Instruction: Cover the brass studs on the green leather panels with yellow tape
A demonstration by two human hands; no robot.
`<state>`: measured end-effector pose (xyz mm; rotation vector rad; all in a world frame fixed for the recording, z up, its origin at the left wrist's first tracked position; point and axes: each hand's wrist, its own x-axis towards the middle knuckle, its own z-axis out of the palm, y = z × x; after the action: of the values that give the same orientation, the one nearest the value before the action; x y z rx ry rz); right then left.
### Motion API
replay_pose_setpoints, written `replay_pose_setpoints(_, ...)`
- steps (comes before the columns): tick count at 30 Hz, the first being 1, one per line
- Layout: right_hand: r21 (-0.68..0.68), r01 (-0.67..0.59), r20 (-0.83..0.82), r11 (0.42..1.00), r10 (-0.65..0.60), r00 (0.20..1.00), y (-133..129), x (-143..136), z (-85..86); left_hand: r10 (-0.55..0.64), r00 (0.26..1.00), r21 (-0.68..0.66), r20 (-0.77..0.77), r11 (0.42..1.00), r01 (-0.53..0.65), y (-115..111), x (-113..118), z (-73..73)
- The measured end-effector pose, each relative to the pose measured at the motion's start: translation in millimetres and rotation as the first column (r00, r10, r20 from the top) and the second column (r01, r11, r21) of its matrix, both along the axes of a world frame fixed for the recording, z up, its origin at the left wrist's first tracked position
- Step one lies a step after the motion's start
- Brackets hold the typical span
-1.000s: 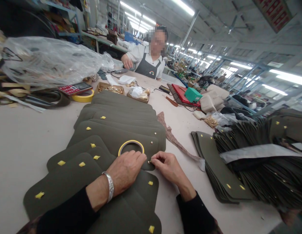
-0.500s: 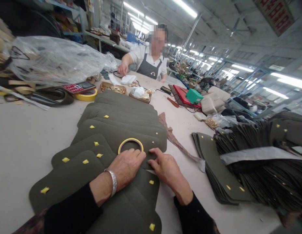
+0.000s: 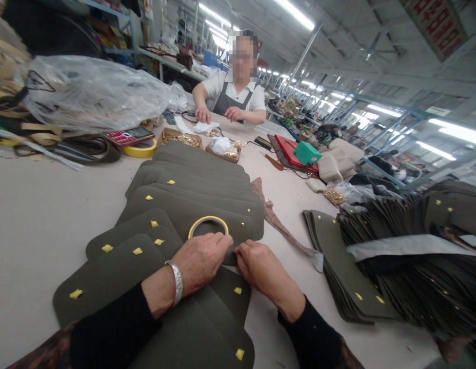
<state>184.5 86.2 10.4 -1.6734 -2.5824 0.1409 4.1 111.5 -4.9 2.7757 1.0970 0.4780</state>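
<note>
The hall (image 3: 338,51) is large, with strip lights and metal framing overhead. The tabletop (image 3: 38,215) is pale, flat and dull-surfaced. A co-worker (image 3: 241,97) in a white shirt and dark apron is at its far side, both hands low over it.

At right sits a pile (image 3: 418,282) of dark sheets, many fanned on edge, crossed by a pale band. In the centre lie the panels (image 3: 199,187): dark olive, smooth, matt, round-cornered, overlapping in steps. The long axis of the nearer ones runs left to right across the tabletop, left end farther from the person than right. Far left is a crumpled, clear plastic bag (image 3: 103,92).

The left hand (image 3: 203,259) is over the panels, its grip clamped on the near edge of the tape roll. The right hand (image 3: 263,269) is just beside it at the panels' right-hand end, grip together at the fingertips; what lies between them cannot be told. Beyond the panels, an open box (image 3: 180,137) holds gold-coloured metal pieces.

The tape roll (image 3: 209,219) is a thin yellow ring with a greyish inner face, over the panels' right half. Its opening faces up toward the person, far arc pointing away; contact with the panels cannot be told. The silver bracelet (image 3: 175,283) on the left wrist is textured.

Small yellow tabs (image 3: 107,248) dot the panels at both ends. Smallest are two shiny studs (image 3: 242,224) near the right edge.
</note>
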Motion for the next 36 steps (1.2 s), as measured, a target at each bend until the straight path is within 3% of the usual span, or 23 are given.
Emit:
replay_pose_setpoints(6,-0.186,0.152,-0.217,0.971,-0.192,0.957,7,0,7.0,-0.035,0.996,0.051,0.076,0.998,0.031,1,-8,-0.8)
replay_pose_setpoints(11,-0.378,0.003,-0.394,0.926,-0.164,0.904,-8,7,9.3,-0.079,0.960,0.106,0.268,0.993,0.053,-1,-11,0.6)
replay_pose_setpoints(15,-0.126,0.116,-0.674,0.985,-0.171,0.718,-20,7,8.1,-0.128,0.914,0.141,0.384,0.987,0.079,-4,-9,1.9)
replay_pose_setpoints(18,0.075,0.144,-0.775,0.987,-0.033,0.631,-23,4,7.7,-0.125,0.917,0.145,0.380,0.987,0.074,-7,-6,2.4)
replay_pose_setpoints(23,0.239,0.028,-0.712,0.971,0.156,0.684,-21,-1,8.8,-0.094,0.936,0.159,0.339,0.986,0.042,-9,-3,2.4)
replay_pose_setpoints(32,0.419,0.002,-0.544,0.908,0.250,0.801,-17,-1,-0.5,-0.092,0.962,0.144,0.258,0.988,0.055,-14,-3,1.0)
replay_pose_setpoints(36,0.461,0.070,-0.555,0.885,0.225,0.801,-20,-5,-2.4,-0.083,0.957,0.092,0.278,0.994,0.059,-13,-2,2.3)
